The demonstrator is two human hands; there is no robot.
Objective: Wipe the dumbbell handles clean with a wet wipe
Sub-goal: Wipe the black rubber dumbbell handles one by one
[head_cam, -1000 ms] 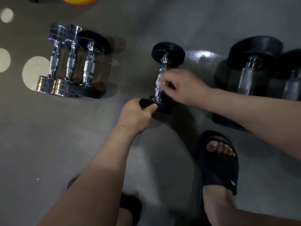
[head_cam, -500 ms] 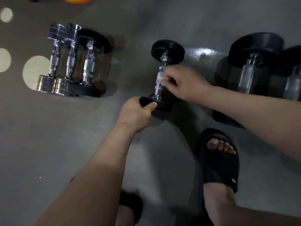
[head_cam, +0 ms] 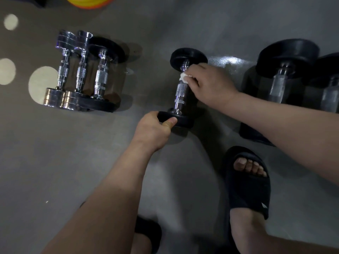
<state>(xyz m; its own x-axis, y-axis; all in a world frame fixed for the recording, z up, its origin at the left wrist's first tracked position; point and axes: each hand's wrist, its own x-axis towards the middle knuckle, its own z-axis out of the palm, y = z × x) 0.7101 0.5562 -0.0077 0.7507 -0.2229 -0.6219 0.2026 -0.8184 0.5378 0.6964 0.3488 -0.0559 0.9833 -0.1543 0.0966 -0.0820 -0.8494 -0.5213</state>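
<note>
Observed: one small black-plated dumbbell [head_cam: 181, 96] lies on the grey floor [head_cam: 55, 162] at mid-scene, its handle running near to far. The left hand [head_cam: 152, 131] grasps the rim of the near plate [head_cam: 185, 121], fingers curled under and thumb on top. The right hand [head_cam: 209, 85] pinches a white wet wipe [head_cam: 184, 77] against the far end of the chrome handle, just short of the far plate [head_cam: 189, 55]. Its fingers are bent round the wipe, though how far the wipe wraps the bar cannot be told.

Assessment: the step in hand is the wiping of this handle. To do it well, the wipe should be folded round the bar and drawn firmly along the full knurled length toward the near plate, since knurling is likely to hold grime. The left hand is well placed to roll the dumbbell so the underside comes round. A firm hold there should stop it skidding.

Count: six dumbbells. A group of three [head_cam: 82, 70] lies side by side at far left, two chrome and one black-plated. One is under the wipe. Two larger dumbbells [head_cam: 280, 85] lie at the right, the outer one only partly seen. One wipe, two hands. Two black slippers [head_cam: 247, 186], the left one mostly hidden behind the forearm
</note>
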